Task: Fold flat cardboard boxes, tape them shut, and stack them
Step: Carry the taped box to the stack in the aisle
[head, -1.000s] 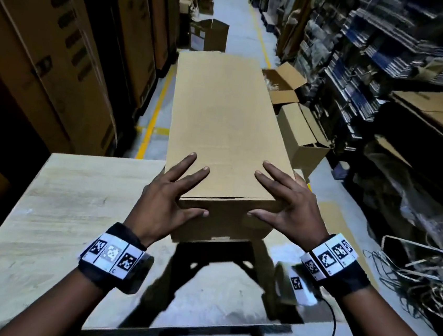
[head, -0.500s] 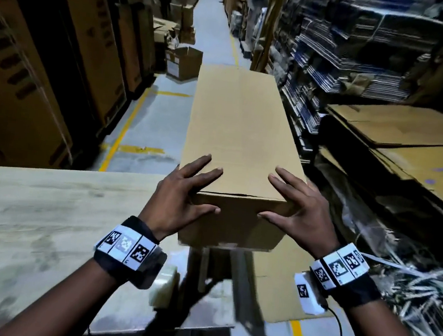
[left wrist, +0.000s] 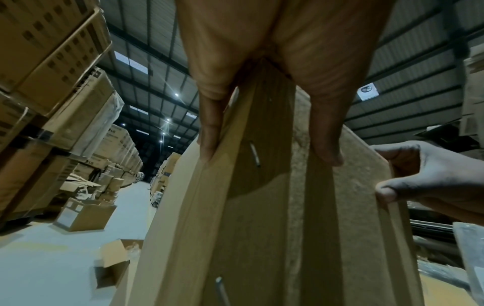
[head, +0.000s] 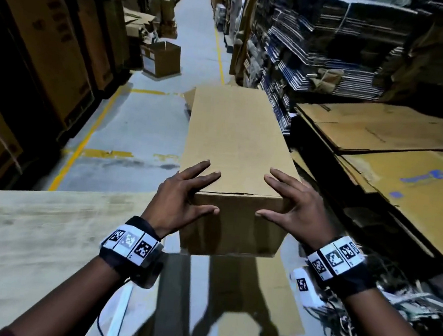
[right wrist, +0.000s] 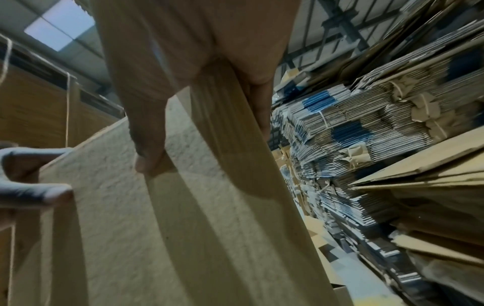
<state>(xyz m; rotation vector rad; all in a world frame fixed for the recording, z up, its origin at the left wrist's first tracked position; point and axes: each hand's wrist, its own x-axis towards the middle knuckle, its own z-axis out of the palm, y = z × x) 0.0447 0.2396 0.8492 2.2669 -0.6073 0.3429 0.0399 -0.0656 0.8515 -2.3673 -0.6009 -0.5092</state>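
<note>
A: What's the biggest thing there?

B: The aisle floor (head: pixel 148 122), with yellow lines. Taking the box (head: pixel 236 147) as the landmark: tall cartons (head: pixel 45 40) stand well to its left, bundled flat cardboard (head: pixel 322 55) is stacked to its right, and big flat sheets (head: pixel 406 170) lie just right of it.

A: And the box itself?

B: Long, plain brown, folded up and closed at the near end. It is held in the air, pointing away down the aisle. The tabletop (head: pixel 29 243) lies to its lower left, and the box's near end is past that edge.

A: Who has it?

B: Both hands. The left hand (head: pixel 181 202) clasps the near left corner, fingers spread over the top and thumb pressed on the end face. The right hand (head: pixel 293 205) grips the near right corner the same way, fingers on top, thumb on the end.

A: Anything smaller?

B: An open carton (head: pixel 162 59) sits on the floor beyond the box, to the left. Each wrist wears a black band (head: pixel 133 243) with printed markers.
</note>
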